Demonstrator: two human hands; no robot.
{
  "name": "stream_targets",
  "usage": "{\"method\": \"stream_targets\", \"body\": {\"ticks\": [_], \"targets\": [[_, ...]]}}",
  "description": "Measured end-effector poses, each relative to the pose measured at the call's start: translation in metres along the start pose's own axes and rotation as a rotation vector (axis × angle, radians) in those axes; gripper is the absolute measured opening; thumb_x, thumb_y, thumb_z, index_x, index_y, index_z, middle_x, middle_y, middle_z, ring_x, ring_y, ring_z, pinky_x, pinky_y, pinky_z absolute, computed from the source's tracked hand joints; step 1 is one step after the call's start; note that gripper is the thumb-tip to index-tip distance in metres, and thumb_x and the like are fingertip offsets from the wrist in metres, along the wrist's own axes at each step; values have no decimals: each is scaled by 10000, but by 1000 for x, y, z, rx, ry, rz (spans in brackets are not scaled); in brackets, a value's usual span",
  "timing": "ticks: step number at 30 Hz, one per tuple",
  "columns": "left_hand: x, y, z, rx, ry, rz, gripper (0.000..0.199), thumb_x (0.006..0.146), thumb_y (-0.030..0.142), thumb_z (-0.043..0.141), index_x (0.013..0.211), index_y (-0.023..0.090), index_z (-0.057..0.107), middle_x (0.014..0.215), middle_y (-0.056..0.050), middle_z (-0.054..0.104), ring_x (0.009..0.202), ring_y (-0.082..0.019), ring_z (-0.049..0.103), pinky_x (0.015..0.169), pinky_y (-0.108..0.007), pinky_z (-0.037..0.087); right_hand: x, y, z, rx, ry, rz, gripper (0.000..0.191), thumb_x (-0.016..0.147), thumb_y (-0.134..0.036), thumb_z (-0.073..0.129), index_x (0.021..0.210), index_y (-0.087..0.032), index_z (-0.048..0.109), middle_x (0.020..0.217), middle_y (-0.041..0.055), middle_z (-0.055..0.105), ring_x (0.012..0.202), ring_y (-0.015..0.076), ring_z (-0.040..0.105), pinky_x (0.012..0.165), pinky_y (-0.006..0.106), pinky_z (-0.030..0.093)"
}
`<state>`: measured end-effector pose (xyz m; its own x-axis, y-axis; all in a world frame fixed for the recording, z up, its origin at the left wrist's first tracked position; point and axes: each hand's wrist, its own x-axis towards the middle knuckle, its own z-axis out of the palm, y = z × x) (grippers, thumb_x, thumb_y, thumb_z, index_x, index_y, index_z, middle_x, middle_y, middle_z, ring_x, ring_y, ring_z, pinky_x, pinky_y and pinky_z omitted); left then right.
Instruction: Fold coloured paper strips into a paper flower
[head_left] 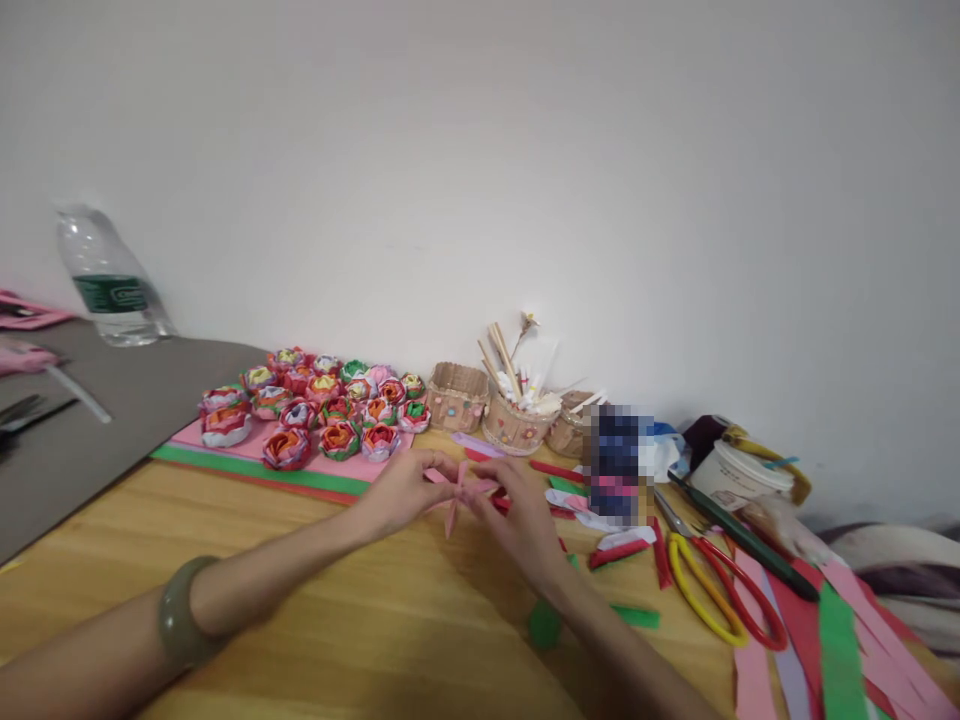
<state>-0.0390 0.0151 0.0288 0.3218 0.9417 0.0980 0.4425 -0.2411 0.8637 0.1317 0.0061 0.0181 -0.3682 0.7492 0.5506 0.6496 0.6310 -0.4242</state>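
Observation:
Pink paper strips (451, 515), crossed over one another, are pinched between my two hands above the wooden table (315, 610). My left hand (412, 490) comes in from the left, a bangle on its wrist, with thumb and forefinger closed on the strips. From the other side my right hand (521, 515) grips the same strips, its fingertips close to those of the left. Part of the paper is hidden behind the fingers. Beyond my left hand, several layered paper flowers (341, 438) stand in rows on a stack of coloured sheets (255, 455).
Small decorated baskets (457, 398) line the wall, one filled with sticks. To the right lie yellow-handled scissors (705, 595), red-handled scissors (750, 600), a dark green long tool (750, 545), a white tub (750, 475) and green paper strips (838, 640). A water bottle (109, 285) stands far left.

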Motion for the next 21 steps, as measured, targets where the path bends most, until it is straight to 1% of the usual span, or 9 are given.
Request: {"method": "stream_targets", "body": {"ticks": [1, 3, 5, 7, 10, 13, 16, 18, 21], "targets": [[0, 4, -1, -42, 24, -9, 230, 750, 348, 564, 782, 143, 662, 692, -12, 688, 603, -152, 601, 511, -220, 415, 4, -2, -2, 77, 30, 53, 146, 818, -264, 560, 916, -174, 622, 870, 58, 644, 783, 169, 586, 661, 275, 464], [1, 9, -1, -99, 67, 14, 188, 739, 311, 588, 805, 158, 673, 785, -20, 708, 693, -165, 625, 586, -233, 449, 10, -4, -4, 188, 60, 100, 157, 816, -257, 560, 929, -185, 642, 876, 56, 657, 783, 167, 593, 678, 282, 469], [2, 10, 1, -126, 95, 47, 150, 728, 273, 602, 804, 171, 683, 819, -20, 715, 752, -172, 633, 664, -248, 464, 13, -6, -3, 268, 86, 153, 145, 814, -250, 561, 886, -191, 672, 835, 48, 671, 750, 161, 601, 675, 278, 471], [4, 8, 5, -128, 119, 34, 133, 719, 258, 610, 793, 175, 683, 791, -17, 719, 739, -173, 635, 693, -261, 466, 14, -6, 0, 310, 117, 225, 133, 801, -255, 577, 828, -195, 694, 789, 42, 682, 711, 157, 608, 652, 272, 472], [4, 3, 12, -112, 157, -35, 140, 708, 272, 616, 793, 177, 674, 763, -12, 718, 676, -173, 626, 661, -272, 464, 12, -4, 3, 297, 152, 304, 111, 772, -258, 613, 779, -201, 709, 752, 36, 694, 678, 157, 614, 626, 267, 462], [4, 0, 17, -111, 167, -74, 152, 701, 296, 613, 777, 173, 660, 759, -16, 712, 647, -173, 616, 617, -271, 457, 9, -2, 3, 274, 134, 335, 107, 768, -252, 620, 752, -193, 709, 717, 32, 686, 657, 152, 604, 621, 264, 442], [4, -1, 19, -118, 174, -107, 147, 689, 300, 617, 743, 165, 635, 748, -21, 702, 614, -166, 608, 579, -265, 456, 7, 0, 1, 324, 77, 347, 108, 767, -246, 618, 726, -180, 694, 688, 19, 660, 654, 142, 587, 613, 250, 430], [4, -1, 19, -118, 188, -116, 137, 676, 294, 629, 721, 165, 615, 748, -23, 694, 626, -167, 613, 584, -264, 464, 6, 1, 1, 385, 46, 360, 101, 757, -237, 623, 700, -174, 678, 690, 14, 645, 671, 141, 582, 616, 243, 435], [3, -1, 20, -134, 200, -93, 122, 673, 281, 635, 721, 174, 601, 771, -23, 693, 690, -176, 630, 629, -270, 480, 5, 4, 1, 477, 40, 399, 78, 737, -231, 639, 770, -166, 666, 756, 18, 648, 694, 140, 587, 635, 245, 451]]}}
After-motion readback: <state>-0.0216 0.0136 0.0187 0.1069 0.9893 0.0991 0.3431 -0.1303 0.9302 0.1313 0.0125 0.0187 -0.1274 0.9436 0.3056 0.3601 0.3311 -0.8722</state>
